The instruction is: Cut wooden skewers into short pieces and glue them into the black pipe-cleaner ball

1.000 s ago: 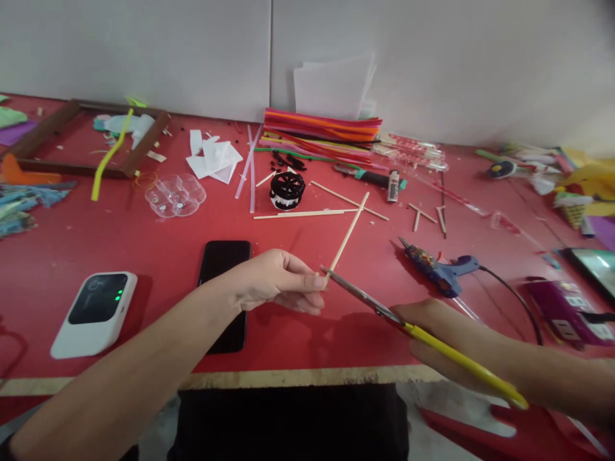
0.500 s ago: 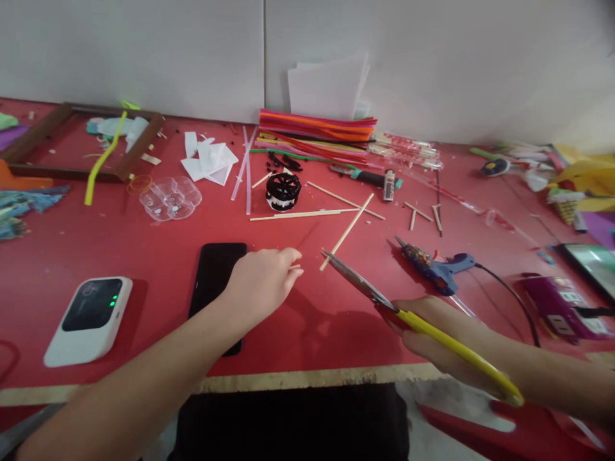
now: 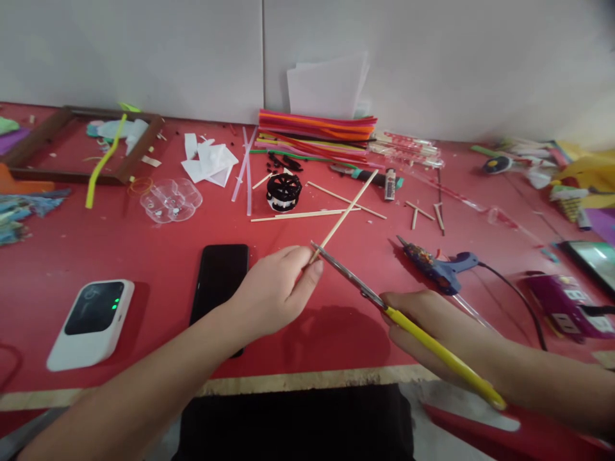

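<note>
My left hand (image 3: 276,288) pinches the near end of a long thin wooden stick (image 3: 343,214) that slants up and away to the right, above the red table (image 3: 144,256). My right hand (image 3: 432,326) grips yellow-handled scissors (image 3: 379,301). Their metal blades point left, and the tips meet the stick right beside my left fingertips. A small black wheel-shaped piece (image 3: 283,191) stands on the table beyond the stick, with more wooden sticks (image 3: 302,214) lying beside it.
A black phone (image 3: 218,275) and a white pocket router (image 3: 91,323) lie at the near left. A blue glue gun (image 3: 439,266) with its cord lies to the right. Coloured sheets (image 3: 317,131), paper scraps, a clear plastic piece (image 3: 170,198) and a wooden frame (image 3: 77,141) lie further back.
Half a second ago the stick lay on the table with my left hand reaching beside it. Now my left hand holds the stick raised again, and the scissors have moved left to it.
</note>
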A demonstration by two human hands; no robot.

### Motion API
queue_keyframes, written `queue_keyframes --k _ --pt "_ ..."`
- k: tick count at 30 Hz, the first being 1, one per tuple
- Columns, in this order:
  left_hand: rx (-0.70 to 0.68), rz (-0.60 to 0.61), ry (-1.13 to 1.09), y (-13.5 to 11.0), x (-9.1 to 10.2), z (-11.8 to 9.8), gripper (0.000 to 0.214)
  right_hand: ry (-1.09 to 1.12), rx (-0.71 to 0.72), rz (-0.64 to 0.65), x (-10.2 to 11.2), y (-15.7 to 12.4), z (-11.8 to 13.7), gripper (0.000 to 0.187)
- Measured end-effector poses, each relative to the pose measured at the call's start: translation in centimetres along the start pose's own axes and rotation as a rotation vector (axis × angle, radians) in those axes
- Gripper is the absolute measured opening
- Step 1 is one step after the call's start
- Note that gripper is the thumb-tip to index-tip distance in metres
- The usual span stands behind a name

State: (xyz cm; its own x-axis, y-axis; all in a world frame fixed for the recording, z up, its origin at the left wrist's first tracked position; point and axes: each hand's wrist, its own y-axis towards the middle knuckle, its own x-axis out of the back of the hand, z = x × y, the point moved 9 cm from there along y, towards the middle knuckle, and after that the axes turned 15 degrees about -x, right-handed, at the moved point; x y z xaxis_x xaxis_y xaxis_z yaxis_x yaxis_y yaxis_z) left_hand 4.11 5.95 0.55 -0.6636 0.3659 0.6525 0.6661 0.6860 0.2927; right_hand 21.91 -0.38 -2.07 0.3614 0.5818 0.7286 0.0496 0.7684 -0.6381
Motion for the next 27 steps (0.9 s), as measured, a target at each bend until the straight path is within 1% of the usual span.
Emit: queue_keyframes --k 2,4,6,9,12,16,20,23,25,27 --pt "-0.040 0.010 0.121 0.0 0.0 -0.3 0.030 0.011 0.009 -0.006 -0.1 -0.1 0.1 0.022" --pt "-0.081 -0.017 0.224 0.0 0.2 -0.5 0.029 0.023 0.026 -0.004 -0.2 -0.2 0.2 0.021" --pt "-0.132 -0.056 0.257 -0.1 0.6 -0.9 0.028 0.032 0.034 0.016 -0.4 -0.4 0.3 0.019" --pt "-0.191 -0.107 0.186 -0.1 1.0 -1.4 0.027 0.021 0.030 0.043 -0.5 -0.8 0.4 0.018" --pt "-0.209 -0.125 0.120 -0.1 1.3 -1.7 0.026 -0.001 0.030 0.044 -0.3 -1.2 0.7 0.018" --pt "-0.185 -0.128 0.070 -0.1 1.2 -1.5 0.026 0.009 0.018 0.060 -0.1 -1.5 1.1 0.020" --pt "-0.169 -0.146 0.023 -0.2 1.0 -1.4 0.026 0.030 0.004 0.090 -0.5 -1.4 1.2 0.020" --pt "-0.147 -0.159 -0.003 -0.2 1.1 -1.3 0.027 0.002 -0.005 0.060 -0.7 -1.1 0.9 0.019" --pt "-0.138 -0.174 -0.021 -0.2 1.2 -1.3 0.029 -0.006 0.011 0.031 -0.6 -0.8 0.9 0.019" --pt "-0.130 -0.190 -0.044 -0.2 1.2 -1.3 0.030 0.008 0.033 0.028 -0.7 -0.5 0.8 0.018"
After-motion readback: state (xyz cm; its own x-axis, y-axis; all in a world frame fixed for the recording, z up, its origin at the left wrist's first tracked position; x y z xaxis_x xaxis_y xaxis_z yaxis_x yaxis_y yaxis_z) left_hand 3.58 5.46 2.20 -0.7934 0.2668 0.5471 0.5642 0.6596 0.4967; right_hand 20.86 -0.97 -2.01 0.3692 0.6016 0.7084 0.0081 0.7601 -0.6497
